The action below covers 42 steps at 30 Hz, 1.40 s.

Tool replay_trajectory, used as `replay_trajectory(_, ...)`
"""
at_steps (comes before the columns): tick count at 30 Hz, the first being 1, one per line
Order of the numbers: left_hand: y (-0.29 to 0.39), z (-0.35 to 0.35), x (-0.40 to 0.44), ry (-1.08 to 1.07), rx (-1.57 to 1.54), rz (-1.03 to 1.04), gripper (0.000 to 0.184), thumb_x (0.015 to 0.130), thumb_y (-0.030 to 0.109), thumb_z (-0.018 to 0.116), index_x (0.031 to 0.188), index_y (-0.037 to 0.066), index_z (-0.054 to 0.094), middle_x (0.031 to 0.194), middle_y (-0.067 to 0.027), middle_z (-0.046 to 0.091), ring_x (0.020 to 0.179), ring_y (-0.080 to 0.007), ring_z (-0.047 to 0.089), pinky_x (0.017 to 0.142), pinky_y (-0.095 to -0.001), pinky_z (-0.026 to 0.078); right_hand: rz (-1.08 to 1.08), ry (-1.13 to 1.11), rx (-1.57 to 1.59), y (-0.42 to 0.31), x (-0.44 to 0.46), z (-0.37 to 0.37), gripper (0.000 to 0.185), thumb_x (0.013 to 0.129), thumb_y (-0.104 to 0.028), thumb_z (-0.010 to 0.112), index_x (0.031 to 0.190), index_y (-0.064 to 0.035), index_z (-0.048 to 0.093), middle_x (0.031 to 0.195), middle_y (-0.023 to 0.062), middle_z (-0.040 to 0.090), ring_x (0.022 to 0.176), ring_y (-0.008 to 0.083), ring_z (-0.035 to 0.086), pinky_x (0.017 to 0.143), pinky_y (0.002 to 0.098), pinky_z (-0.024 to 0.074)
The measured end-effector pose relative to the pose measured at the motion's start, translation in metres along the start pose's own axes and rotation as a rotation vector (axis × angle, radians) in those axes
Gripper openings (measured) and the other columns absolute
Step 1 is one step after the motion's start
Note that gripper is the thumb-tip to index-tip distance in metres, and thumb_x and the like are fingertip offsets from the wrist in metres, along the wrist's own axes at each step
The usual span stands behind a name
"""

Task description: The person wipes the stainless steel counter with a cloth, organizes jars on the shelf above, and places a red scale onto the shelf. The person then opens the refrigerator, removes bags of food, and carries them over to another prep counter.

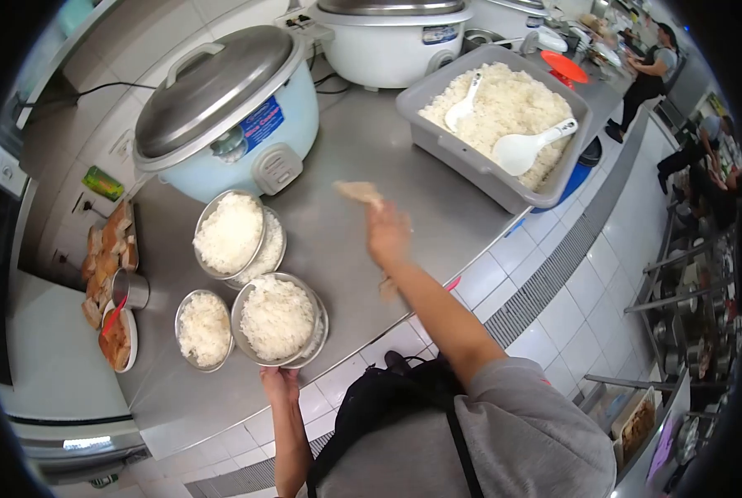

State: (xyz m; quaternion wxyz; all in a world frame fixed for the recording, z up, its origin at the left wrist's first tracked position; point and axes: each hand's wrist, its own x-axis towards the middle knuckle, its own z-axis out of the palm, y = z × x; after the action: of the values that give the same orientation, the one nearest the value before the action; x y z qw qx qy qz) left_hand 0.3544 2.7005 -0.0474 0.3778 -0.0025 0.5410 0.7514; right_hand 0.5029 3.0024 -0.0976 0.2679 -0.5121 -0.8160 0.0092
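My left hand (279, 383) is at the near rim of a metal bowl heaped with rice (277, 319), its fingers closed at the edge. That bowl tilts over another rice bowl (317, 339), mostly hidden beneath it. Above the counter, my right hand (387, 234) is smeared by motion and closed around a blurred beige thing (357, 192), whose kind I cannot make out. A third rice bowl (205, 329) stands to the left. Farther back, a rice bowl (230, 233) leans over a partly covered one (268, 249).
A grey tub (462, 162) of rice with two white paddles (530, 149) stands back right. A lidded rice cooker (246, 124) is back left. Bread (109, 249), a metal cup (130, 288) and a dish (120, 340) with a red-handled utensil line the left. Other people (657, 75) work beyond.
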Motion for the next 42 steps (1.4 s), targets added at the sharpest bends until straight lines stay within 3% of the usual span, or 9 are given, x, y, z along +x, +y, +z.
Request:
replay_trajectory(6, -0.005, 0.011, 0.012, 0.021, 0.022, -0.005, 0.03, 0.085, 0.014, 0.054, 0.113, 0.005, 0.05, 0.104, -0.0137, 0.059, 0.084, -0.0247, 0.062, 0.065, -0.0353, 0.055, 0.316, -0.011, -0.065, 0.168, -0.091, -0.117, 0.049, 0.081, -0.006, 0.038, 0.13, -0.0033, 0.037, 0.128, 0.0195, 0.045, 0.124, 0.037, 0.035, 0.103, 0.0429, 0.0263)
replay_trajectory(7, -0.003, 0.013, 0.007, 0.057, 0.054, -0.03, 0.029, 0.086, 0.017, 0.054, 0.111, 0.005, 0.05, 0.099, -0.0133, 0.06, 0.078, -0.0228, 0.062, 0.06, -0.0327, 0.054, 0.428, 0.157, 0.192, 0.197, -0.117, -0.128, 0.049, 0.081, -0.007, 0.04, 0.13, -0.0063, 0.039, 0.125, 0.0208, 0.047, 0.118, 0.0367, 0.042, 0.098, 0.0383, 0.0348)
replay_trajectory(10, -0.001, -0.014, -0.002, -0.144, 0.152, -0.278, 0.026, 0.088, 0.029, 0.053, 0.094, 0.003, 0.056, 0.072, -0.0092, 0.061, 0.05, -0.0131, 0.054, 0.039, -0.0229, 0.04, 1.06, -0.238, -0.088, 0.338, -0.229, -0.126, 0.03, 0.082, -0.01, 0.042, 0.106, -0.0036, 0.059, 0.096, 0.0223, 0.062, 0.087, 0.0355, 0.061, 0.077, 0.0395, 0.0478)
replay_trajectory(12, 0.012, -0.003, -0.03, -0.256, 0.451, -0.466, 0.03, 0.088, 0.03, 0.052, 0.077, 0.004, 0.058, 0.055, -0.0049, 0.054, 0.038, -0.0083, 0.042, 0.032, -0.0214, 0.028, 1.542, 0.53, 0.952, 0.439, -0.306, -0.12, 0.018, 0.081, -0.011, 0.042, 0.073, -0.0008, 0.054, 0.066, 0.0113, 0.055, 0.059, 0.0293, 0.057, 0.049, 0.0438, 0.0484)
replay_trajectory(14, 0.013, 0.022, -0.048, -0.406, 0.593, -0.464, 0.03, 0.088, 0.028, 0.053, 0.071, 0.004, 0.058, 0.054, -0.0039, 0.053, 0.037, -0.0068, 0.04, 0.033, -0.0198, 0.028, 1.685, 0.805, 1.171, 0.432, -0.292, -0.165, 0.013, 0.08, -0.01, 0.046, 0.081, -0.0003, 0.055, 0.066, 0.0104, 0.053, 0.054, 0.0266, 0.054, 0.047, 0.0397, 0.0478)
replay_trajectory(22, -0.078, 0.257, -0.038, -0.714, 0.428, -0.301, 0.026, 0.087, 0.025, 0.056, 0.102, 0.004, 0.057, 0.078, -0.0047, 0.058, 0.063, -0.009, 0.053, 0.052, -0.0219, 0.042, 1.171, 0.67, 1.299, 0.57, -0.068, -0.216, 0.025, 0.083, -0.026, 0.053, 0.09, -0.0023, 0.056, 0.077, 0.0083, 0.055, 0.065, 0.0217, 0.054, 0.055, 0.0361, 0.0468)
replay_trajectory(28, -0.177, 0.457, -0.013, -0.442, 0.135, -0.153, 0.038, 0.081, 0.019, 0.063, 0.111, 0.0, 0.051, 0.098, -0.0097, 0.06, 0.085, -0.0215, 0.06, 0.074, -0.0348, 0.049, 1.041, 0.381, 1.284, 0.606, 0.143, -0.226, 0.047, 0.086, -0.045, 0.051, 0.104, -0.0026, 0.055, 0.097, 0.0085, 0.059, 0.086, 0.0207, 0.057, 0.077, 0.0327, 0.0464)
replay_trajectory(36, -0.19, 0.463, -0.01, -0.281, 0.047, -0.193, 0.03, 0.071, 0.006, 0.065, 0.097, -0.006, 0.057, 0.092, -0.0126, 0.062, 0.078, -0.0236, 0.061, 0.071, -0.0351, 0.051, 0.755, 0.182, 1.164, 0.621, 0.201, -0.21, 0.057, 0.084, -0.029, 0.056, 0.127, 0.0043, 0.038, 0.123, 0.0156, 0.049, 0.112, 0.0256, 0.047, 0.092, 0.0353, 0.0395)
replay_trajectory(42, -0.145, 0.391, 0.01, -0.034, 0.221, -0.041, 0.02, 0.067, 0.011, 0.063, 0.086, 0.005, 0.058, 0.083, -0.0073, 0.058, 0.082, -0.0206, 0.058, 0.077, -0.0335, 0.048, 0.744, 0.076, 1.272, 0.527, 0.125, -0.25, 0.041, 0.086, -0.02, 0.058, 0.116, 0.0045, 0.044, 0.109, 0.0135, 0.055, 0.096, 0.0202, 0.053, 0.083, 0.0312, 0.0432)
